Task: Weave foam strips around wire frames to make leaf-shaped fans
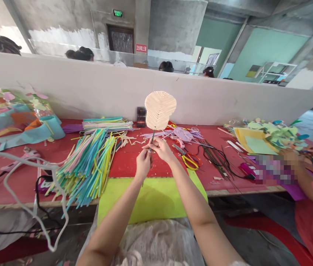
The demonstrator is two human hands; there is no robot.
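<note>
A cream-coloured leaf shape point(160, 110), which looks made of pipe cleaners laid in a herringbone, stands upright on a thin dark green stem point(153, 137). My left hand point(143, 162) pinches the lower stem. Just above it, the fingers of my right hand point(161, 149) are closed on the same stem, under the leaf. Both hands are over a red sheet point(128, 166) and a lime-green mat point(156, 207) at the table's front edge. To their right lie scissors point(192, 161) with yellow and orange handles. Left of my hands spreads a pile of coloured pipe cleaners point(90, 159).
Dark thin stems point(218, 159) and a black cable lie to the right. A pink glue gun point(29, 157) lies left, near a white cable point(9, 181). A white partition point(103, 88) stands behind. At right, a co-worker's arm point(306, 177) reaches over the table.
</note>
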